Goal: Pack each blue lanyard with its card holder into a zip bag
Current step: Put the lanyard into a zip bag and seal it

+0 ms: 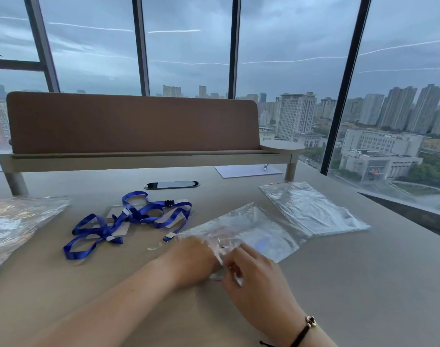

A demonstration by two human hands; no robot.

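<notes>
Both hands were at the near end of a clear zip bag (251,231) lying flat on the table (364,284). Left hand (191,261) had its fingers pushed into or under the bag mouth, plastic draped over the knuckles; exact finger closure couldn't be made out. Right hand (256,274) pinched the bag edge between thumb and fingertips, closed on the plastic. Faint blue showed through the bag just beyond the grip, too blurred to identify. Left of the grip, apart from it, a tangle of blue lanyards (128,221) lay over clear card holders (113,214); one lanyard clip end (169,237) sat just beside the left hand. Beyond the grip to the right lay a stack of spare bags (311,209). Far left, another bag (18,221).
</notes>
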